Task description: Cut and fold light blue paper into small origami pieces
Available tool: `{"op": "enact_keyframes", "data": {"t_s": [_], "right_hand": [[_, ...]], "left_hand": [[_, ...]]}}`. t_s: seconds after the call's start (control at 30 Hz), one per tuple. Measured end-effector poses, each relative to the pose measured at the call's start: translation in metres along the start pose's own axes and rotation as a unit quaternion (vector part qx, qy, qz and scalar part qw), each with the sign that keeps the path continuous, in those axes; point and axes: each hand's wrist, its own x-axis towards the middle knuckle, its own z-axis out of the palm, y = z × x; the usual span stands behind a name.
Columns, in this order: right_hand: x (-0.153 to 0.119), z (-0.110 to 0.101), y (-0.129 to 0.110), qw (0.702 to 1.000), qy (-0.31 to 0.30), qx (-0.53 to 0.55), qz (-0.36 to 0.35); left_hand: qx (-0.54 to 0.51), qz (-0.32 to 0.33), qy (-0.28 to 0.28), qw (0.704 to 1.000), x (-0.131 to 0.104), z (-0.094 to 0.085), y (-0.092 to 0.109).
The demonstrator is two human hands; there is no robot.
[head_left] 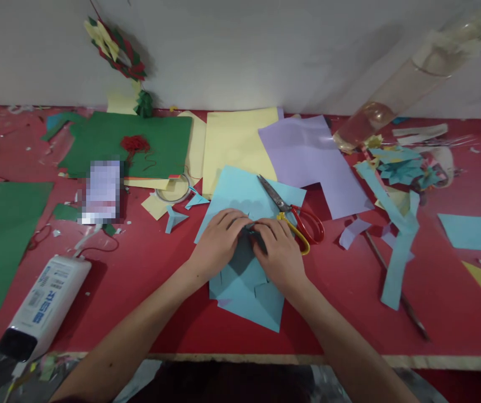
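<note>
Two hands are shown in the head view — a small blue paper piece (248, 228) is pinched between the fingertips of the left hand (219, 242) and the right hand (280, 253), above light-blue sheets (246, 302). Scissors (280, 202) are laid open just beside the right hand — on blue paper, red and yellow handles spread. Purple paper (303, 151) is seen beyond.

White power bank (62, 285), blue lettering (42, 299), unreadable
</note>
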Motion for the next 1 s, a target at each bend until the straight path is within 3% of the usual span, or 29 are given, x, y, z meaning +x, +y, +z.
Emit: {"op": "enact_keyframes", "data": {"t_s": [0.13, 0.47, 1.0], "right_hand": [[0.002, 0.002, 0.003, 0.999, 0.007, 0.041, -0.006], [0.005, 0.003, 0.009, 0.996, 0.001, 0.092, -0.011], [0.005, 0.003, 0.009, 0.986, -0.002, 0.165, 0.014]], "left_hand": [[-0.055, -0.013, 0.012, 0.998, 0.000, 0.000, -0.003], [-0.035, -0.007, 0.026, 0.999, -0.002, -0.001, -0.015], [-0.209, -0.063, 0.028, 0.975, -0.002, -0.007, -0.014]]}}
